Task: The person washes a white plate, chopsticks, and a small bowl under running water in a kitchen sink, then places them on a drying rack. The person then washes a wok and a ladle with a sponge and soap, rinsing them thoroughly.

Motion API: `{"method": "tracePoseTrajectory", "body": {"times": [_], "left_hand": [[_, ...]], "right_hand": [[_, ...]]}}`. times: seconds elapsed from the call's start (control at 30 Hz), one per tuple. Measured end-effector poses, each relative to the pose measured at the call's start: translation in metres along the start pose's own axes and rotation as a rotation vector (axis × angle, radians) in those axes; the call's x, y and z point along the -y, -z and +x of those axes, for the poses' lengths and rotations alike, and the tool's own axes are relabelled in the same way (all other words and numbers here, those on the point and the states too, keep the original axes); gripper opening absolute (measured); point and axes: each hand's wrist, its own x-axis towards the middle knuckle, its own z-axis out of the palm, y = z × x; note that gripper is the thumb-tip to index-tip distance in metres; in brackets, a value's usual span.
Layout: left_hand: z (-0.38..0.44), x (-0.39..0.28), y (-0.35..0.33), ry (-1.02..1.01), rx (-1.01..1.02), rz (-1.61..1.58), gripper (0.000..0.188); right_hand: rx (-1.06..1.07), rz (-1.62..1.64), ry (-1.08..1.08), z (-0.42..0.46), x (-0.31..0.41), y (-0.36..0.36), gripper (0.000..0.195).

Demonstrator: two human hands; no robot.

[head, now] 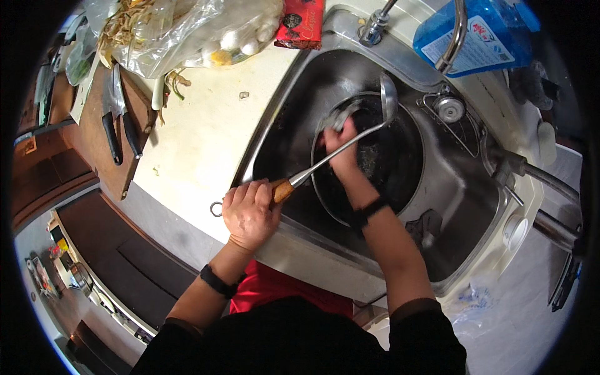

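My left hand [250, 211] is closed around the wooden handle of a metal ladle [323, 161]. The handle's hanging ring sticks out beyond the hand over the counter edge. From there the ladle slants across the sink, its bowl above the far side of a dark round wok or pan [393, 164]. Whether the bowl touches the pan cannot be told. Inside the pan, my right hand [341, 143] grips a greyish cloth or scrubber [340, 117], blurred, against the left inner side. The pan sits in the stainless-steel sink [468, 197].
Two black-handled knives [119, 133] lie on a wooden cutting board [98, 136] at left. Plastic bags of eggs [229, 42] and a red packet [300, 26] stand at the back. A curved faucet [452, 51] and blue bottle [473, 42] are at upper right. A strainer basket [449, 110] lies beside the pan.
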Motion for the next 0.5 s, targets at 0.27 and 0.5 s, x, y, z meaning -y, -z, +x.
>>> {"method": "tracePoseTrajectory", "body": {"times": [0.27, 0.5], "left_hand": [[0.003, -0.002, 0.004, -0.019, -0.004, -0.008, 0.037], [0.002, -0.002, 0.003, -0.008, -0.013, -0.012, 0.036]], "right_hand": [[-0.417, -0.651, 0.010, 0.071, 0.018, 0.062, 0.026], [-0.586, -0.163, -0.057, 0.061, 0.009, 0.052, 0.030]]}}
